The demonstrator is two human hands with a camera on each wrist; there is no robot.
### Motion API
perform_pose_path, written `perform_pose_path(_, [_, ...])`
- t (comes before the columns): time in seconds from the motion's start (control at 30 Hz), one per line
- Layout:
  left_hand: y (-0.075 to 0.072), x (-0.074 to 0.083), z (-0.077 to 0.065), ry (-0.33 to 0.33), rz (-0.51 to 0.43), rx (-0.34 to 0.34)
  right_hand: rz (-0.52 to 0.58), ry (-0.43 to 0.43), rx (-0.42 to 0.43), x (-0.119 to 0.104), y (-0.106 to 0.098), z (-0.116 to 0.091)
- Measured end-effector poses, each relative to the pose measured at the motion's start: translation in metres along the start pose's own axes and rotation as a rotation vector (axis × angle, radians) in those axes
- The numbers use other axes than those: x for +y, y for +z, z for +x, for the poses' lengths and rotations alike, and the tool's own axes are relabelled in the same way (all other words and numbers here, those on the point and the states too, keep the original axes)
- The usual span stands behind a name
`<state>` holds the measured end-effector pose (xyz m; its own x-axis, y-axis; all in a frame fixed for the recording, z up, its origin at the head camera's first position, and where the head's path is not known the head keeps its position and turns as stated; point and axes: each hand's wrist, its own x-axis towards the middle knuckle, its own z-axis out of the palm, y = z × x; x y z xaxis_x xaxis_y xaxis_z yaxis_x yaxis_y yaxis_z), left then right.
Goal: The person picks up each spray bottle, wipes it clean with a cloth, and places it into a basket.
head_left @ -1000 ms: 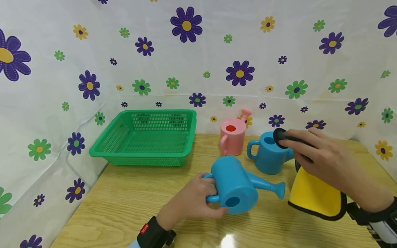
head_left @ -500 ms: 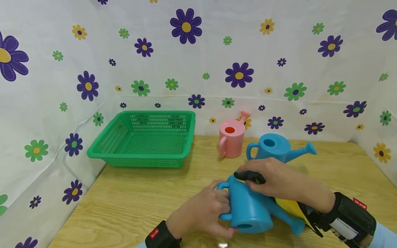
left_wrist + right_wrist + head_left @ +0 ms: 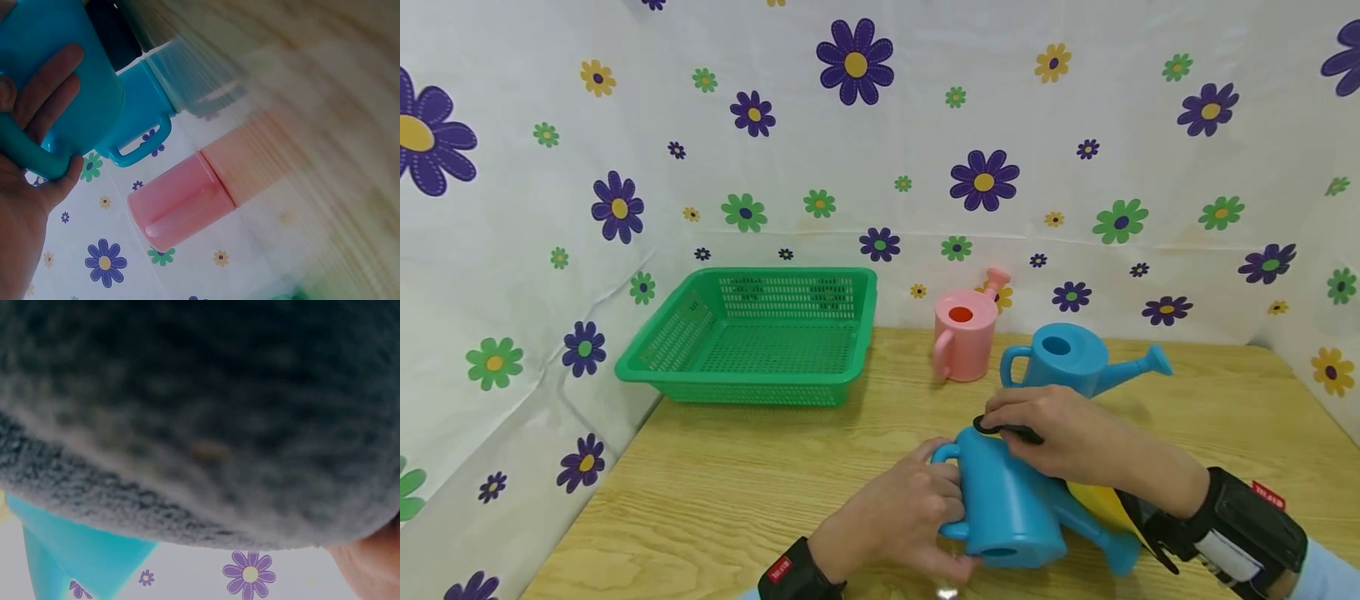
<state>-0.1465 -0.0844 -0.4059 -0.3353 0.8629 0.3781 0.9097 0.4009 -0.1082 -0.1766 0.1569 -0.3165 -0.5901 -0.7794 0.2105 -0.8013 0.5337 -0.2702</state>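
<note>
My left hand [image 3: 910,510] grips the handle of a blue watering can [image 3: 1007,504], which is tipped so its top opening faces me and its spout points to the lower right. In the left wrist view, fingers curl through the handle [image 3: 37,153]. My right hand [image 3: 1052,423] holds a bunched yellow cloth [image 3: 1093,498] with a black edge against the far end of the can. Part of the cloth hangs behind the spout. Dark grey fleece of the cloth [image 3: 206,412] fills most of the right wrist view, hiding the fingertips.
Behind my right hand stands a second blue watering can [image 3: 1069,354], upright, spout to the right. A pink watering can [image 3: 964,333] stands to its left. The green basket [image 3: 745,379] is at the back left of the wooden table [image 3: 722,467], before a flowered sheet [image 3: 895,133].
The right hand brought the cloth from the right onto the tipped can. Since half a second ago it has barely moved. The left hand and can moved down and right.
</note>
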Motion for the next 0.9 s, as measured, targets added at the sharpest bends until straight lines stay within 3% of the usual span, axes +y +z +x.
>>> perform_pose_path(0.33, [0.002,0.000,0.000,-0.008,0.000,0.003,0.081,-0.082,-0.142,-0.012,-0.001,-0.006])
perform_pose_path(0.63, [0.001,-0.005,-0.002,-0.052,-0.056,-0.008,0.049,-0.288,-0.062,-0.024,0.010,-0.020])
perform_pose_path(0.9, [-0.003,-0.010,-0.003,-0.056,-0.044,-0.003,0.055,-0.344,-0.001,-0.030,0.010,-0.025])
